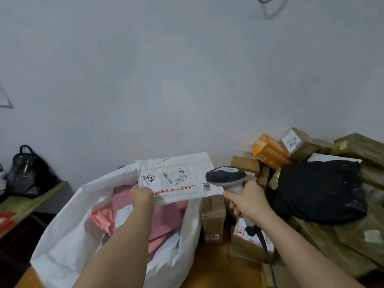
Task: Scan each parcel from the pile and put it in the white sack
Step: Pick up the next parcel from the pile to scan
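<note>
The left hand [141, 196] pinches a flat white plastic mailer [176, 179] by its near corner, label up, above the open white woven sack [68, 231]. The right hand [247, 199] is wrapped round a grey handheld barcode scanner [227, 176] aimed at it. Scanning appears underway; next, the mailer likely drops among the pink parcels [164, 217], away from the pile of brown boxes [311, 159].

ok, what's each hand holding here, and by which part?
Left hand pinches the white parcel at its lower-left corner, above the white sack. Right hand grips the scanner by its handle.
</note>
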